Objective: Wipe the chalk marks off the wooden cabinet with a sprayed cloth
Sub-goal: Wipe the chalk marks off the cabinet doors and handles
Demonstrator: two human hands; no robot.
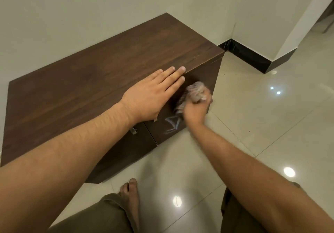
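A low dark wooden cabinet [101,80] stands against the white wall. My left hand [153,95] lies flat and open on its top near the front edge. My right hand [196,109] is blurred and grips a pale crumpled cloth [196,92], which presses against the cabinet's right front door. White chalk marks [172,124] show on that door just below and left of the cloth. Part of the door is hidden behind my right hand.
Two small metal handles [134,130] sit where the front doors meet. Glossy cream floor tiles [253,124] spread to the right. A black skirting [249,57] runs along the wall corner. My bare foot [130,194] and my knees are close to the cabinet front.
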